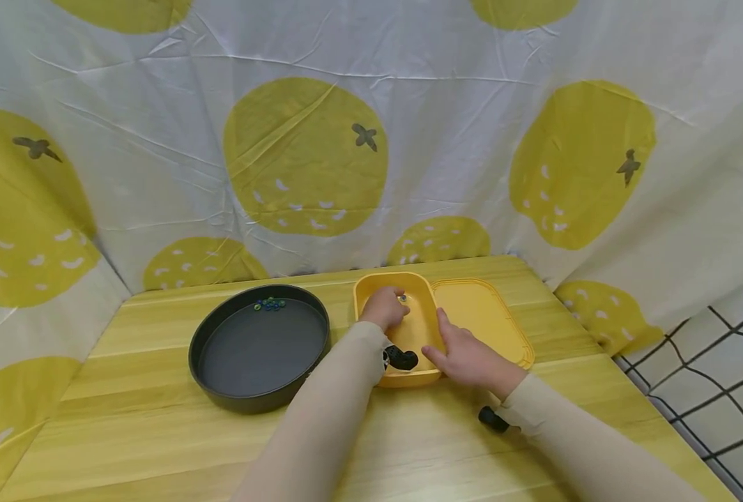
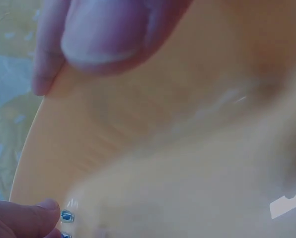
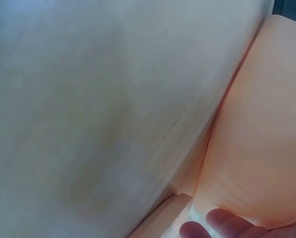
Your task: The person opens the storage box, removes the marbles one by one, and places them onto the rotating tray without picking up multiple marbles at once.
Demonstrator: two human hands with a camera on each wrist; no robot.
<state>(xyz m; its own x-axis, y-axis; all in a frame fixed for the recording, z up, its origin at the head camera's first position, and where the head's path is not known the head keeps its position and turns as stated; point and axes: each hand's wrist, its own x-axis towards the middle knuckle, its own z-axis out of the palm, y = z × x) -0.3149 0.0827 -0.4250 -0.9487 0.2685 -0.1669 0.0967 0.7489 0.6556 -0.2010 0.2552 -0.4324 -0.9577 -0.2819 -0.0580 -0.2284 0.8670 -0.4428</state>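
Note:
My left hand (image 1: 385,308) reaches into a yellow plastic box (image 1: 423,377), its thumb and forefinger parted around a few small beads (image 1: 403,298) near the far end. In the left wrist view, a fingertip sits right beside a shiny blue bead (image 2: 67,216). At the box's right side, my right hand (image 1: 468,357) holds the wall, thumb inside and fingers along the rim. That thumb (image 2: 106,34) looms large at the top of the left wrist view. Fingertips (image 3: 226,221) of the right hand show low in the right wrist view.
To the left stands a round dark pan (image 1: 255,403) with several green and blue beads (image 1: 270,304) inside at the back. A flat yellow lid (image 1: 481,314) lies right of the box. A fruit-patterned curtain (image 1: 434,139) hangs behind the wooden table (image 1: 158,446).

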